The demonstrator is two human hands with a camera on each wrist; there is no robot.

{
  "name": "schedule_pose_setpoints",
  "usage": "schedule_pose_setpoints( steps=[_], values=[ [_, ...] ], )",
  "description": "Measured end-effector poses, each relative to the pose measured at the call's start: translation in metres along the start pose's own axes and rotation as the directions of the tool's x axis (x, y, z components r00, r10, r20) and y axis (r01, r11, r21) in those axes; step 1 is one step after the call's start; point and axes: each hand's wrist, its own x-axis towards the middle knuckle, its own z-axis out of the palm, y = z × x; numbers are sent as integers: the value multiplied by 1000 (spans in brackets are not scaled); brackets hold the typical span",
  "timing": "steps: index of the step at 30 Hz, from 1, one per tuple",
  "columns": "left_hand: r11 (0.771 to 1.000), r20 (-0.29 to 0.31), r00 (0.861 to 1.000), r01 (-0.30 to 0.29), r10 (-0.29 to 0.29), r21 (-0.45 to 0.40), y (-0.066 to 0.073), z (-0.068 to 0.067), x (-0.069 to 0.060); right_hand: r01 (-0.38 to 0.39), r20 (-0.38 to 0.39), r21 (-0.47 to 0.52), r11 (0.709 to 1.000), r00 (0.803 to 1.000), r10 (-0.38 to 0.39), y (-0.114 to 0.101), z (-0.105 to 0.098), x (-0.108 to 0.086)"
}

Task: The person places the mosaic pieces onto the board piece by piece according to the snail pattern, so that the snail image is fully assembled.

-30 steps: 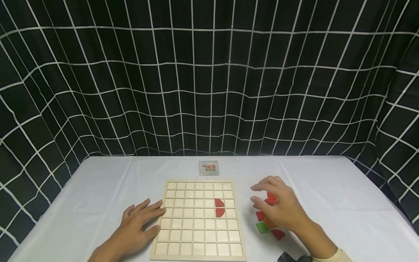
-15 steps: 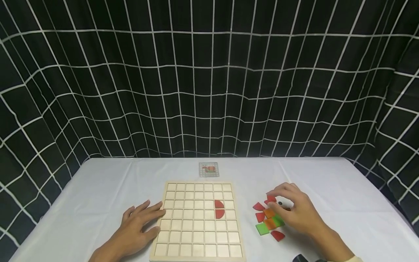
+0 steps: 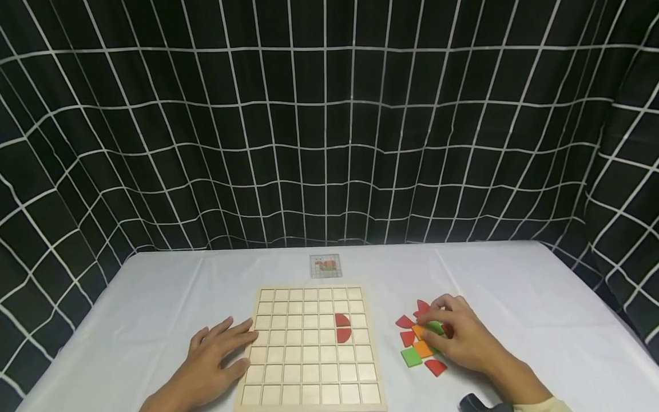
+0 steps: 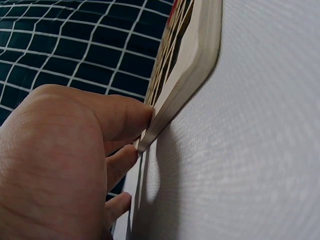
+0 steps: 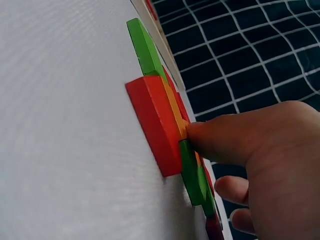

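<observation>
In the head view my left hand (image 3: 213, 355) lies with spread fingers against the left edge of the pale wooden grid board (image 3: 293, 388). Its thumb (image 4: 132, 117) touches the board's rim in the left wrist view. Two red quarter-round tiles (image 3: 342, 327) sit in neighbouring cells at the board's right. My right hand (image 3: 468, 337) reaches over the loose tiles, thumb and forefinger at an orange tile (image 3: 418, 331). In the right wrist view the thumb touches an orange tile's edge (image 5: 175, 107); whether it is pinched cannot be told. The hand partly hides green tiles (image 5: 192, 172).
Around the right hand lie red quarter-round tiles (image 3: 436, 367), a green square tile (image 3: 411, 357) and another orange tile (image 3: 424, 349). A small picture card (image 3: 326, 266) lies beyond the board on the white tablecloth (image 3: 206, 292). A dark grid curtain (image 3: 329, 126) hangs behind.
My right hand came down onto the loose tiles, first near the red ones at the back, then to the orange tile. The left hand stays at the board; the view shifts slightly.
</observation>
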Motion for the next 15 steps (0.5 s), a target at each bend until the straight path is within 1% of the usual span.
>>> schedule_pose_setpoints(
  steps=[5, 10, 15],
  values=[
    [1000, -3, 1000, 2, -2, 2, -1, 0, -1, 43, -44, -40, 998, 998, -44, 2, 1, 1],
    [1000, -4, 1000, -2, 2, 9, -3, 1, -1, 39, -88, -82, 996, 995, -46, 6, 2, 0],
    [1000, -8, 1000, -9, 9, 9, -4, 2, -2, 40, -108, -57, 998, 993, -46, 6, 4, -1]
  ],
)
